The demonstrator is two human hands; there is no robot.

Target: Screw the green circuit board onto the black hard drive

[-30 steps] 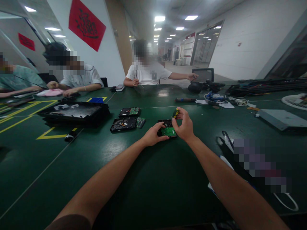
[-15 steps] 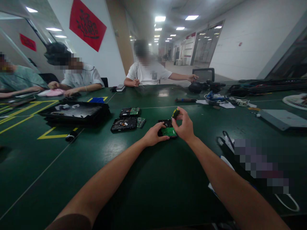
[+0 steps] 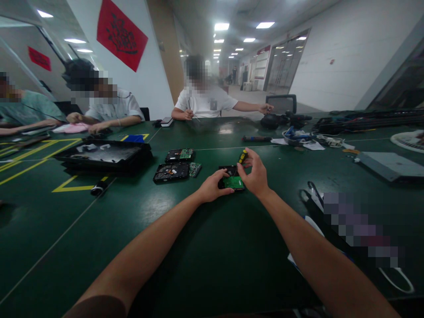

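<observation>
A hard drive [image 3: 233, 182] with a green circuit board facing up lies on the table in front of me. My left hand [image 3: 215, 184] grips its left side, thumb along the near edge and fingers over the far part. Above the drive's right end, my right hand [image 3: 254, 172] has its fingers closed round the yellow and black handle of a screwdriver [image 3: 243, 156], held steeply. The screwdriver's tip is hidden behind the hand. To the left lie two more hard drives, a nearer one [image 3: 171, 172] and a farther one [image 3: 179, 155], beside a loose circuit board [image 3: 194, 169].
Black trays [image 3: 102, 154] are stacked at left, near a small black cylinder [image 3: 98, 188]. Cables [image 3: 296, 134] and a grey metal box [image 3: 392, 165] lie at right. A person [image 3: 207, 99] sits across the green table [image 3: 172, 229]; two others sit at far left.
The screwdriver handle has turned a little in my right hand, showing more yellow. My left hand and the hard drive have stayed in place.
</observation>
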